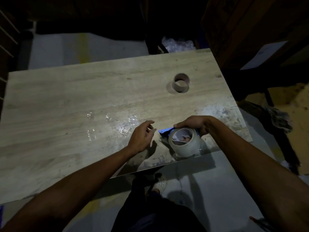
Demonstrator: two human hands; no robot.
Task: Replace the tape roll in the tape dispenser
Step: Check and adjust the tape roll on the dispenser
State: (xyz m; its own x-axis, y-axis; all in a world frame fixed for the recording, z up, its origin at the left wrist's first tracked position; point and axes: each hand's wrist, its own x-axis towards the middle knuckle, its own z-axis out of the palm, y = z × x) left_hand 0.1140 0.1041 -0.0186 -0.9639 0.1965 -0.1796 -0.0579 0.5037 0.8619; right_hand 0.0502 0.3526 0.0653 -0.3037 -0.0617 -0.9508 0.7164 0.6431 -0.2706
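Observation:
A full roll of clear tape (184,145) sits near the table's front right edge, mounted on a blue tape dispenser (164,131) of which only a blue edge shows. My right hand (194,123) grips the dispenser and roll from above and behind. Just left of the roll, my left hand (142,136) hovers with fingers loosely curled and holds nothing. An empty brown cardboard core (181,82) stands upright farther back on the table.
The wooden table (75,101) has shiny strips of clear tape (123,124) stuck near its middle. Bubble wrap (178,44) lies beyond the far edge. Dark furniture stands at the right. My feet and the floor show below the front edge.

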